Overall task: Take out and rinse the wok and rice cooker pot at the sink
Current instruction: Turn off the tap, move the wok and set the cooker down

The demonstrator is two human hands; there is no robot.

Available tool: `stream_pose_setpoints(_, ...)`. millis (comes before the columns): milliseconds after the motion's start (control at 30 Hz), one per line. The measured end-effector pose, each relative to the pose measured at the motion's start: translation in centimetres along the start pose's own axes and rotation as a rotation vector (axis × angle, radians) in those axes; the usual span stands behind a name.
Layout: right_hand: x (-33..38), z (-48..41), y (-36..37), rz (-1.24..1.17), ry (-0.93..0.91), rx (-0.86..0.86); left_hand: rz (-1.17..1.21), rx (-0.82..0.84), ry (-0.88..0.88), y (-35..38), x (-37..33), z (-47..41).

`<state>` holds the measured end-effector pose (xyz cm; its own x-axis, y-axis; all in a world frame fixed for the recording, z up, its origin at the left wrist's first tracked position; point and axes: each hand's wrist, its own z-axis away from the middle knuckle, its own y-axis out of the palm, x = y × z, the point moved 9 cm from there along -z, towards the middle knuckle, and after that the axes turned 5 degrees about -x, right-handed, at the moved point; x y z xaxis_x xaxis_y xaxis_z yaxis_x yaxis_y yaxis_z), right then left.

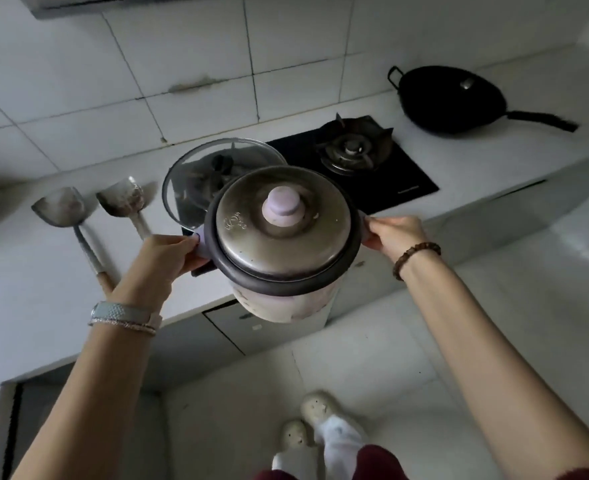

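Over white counter (pixel 26 265), left hand (pixel 161 258) and right hand (pixel 395 237) fingers clamp rice cooker (pixel 286 299) handles; lid emblem (pixel 235 221) illegible

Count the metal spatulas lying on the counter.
2. The first spatula lies far left on the counter; the second spatula beside it, nearer the glass lid. Others may lie outside the frame.
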<state>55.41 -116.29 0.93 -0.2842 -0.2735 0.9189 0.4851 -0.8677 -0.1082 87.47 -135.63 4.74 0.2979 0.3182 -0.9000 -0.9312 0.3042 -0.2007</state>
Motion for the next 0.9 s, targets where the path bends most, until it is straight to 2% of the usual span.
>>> stream_pose_setpoints(367,-1.6,-1.4,-17.9,-0.16,0.069,-0.291,-0.093,0.267,0.014,18.3,-2.0,2.4)
stream_pose_setpoints(667,-0.4,-4.2,-32.0,-0.234,0.068,-0.428,-0.086,0.386,-0.027,34.2,-2.4,4.8)
stream_pose_setpoints(900,-0.2,-6.5,-41.2,-0.269,0.089,-0.511,-0.116,0.497,0.025,45.3,-3.7,6.8)
